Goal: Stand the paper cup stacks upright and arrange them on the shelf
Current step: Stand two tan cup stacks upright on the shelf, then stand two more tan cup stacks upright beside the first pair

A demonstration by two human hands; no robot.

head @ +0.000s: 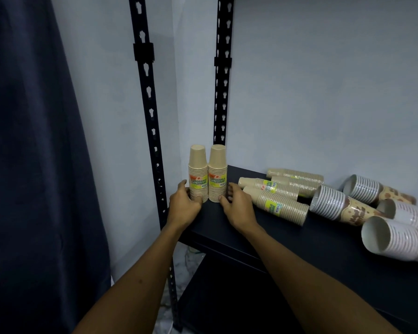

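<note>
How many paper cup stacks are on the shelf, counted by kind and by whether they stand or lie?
Plain tan paper cup stacks standing upright: 2
Plain tan paper cup stacks lying on their sides: 4
White patterned paper cup stacks lying on their sides: 4
Total: 10
</note>
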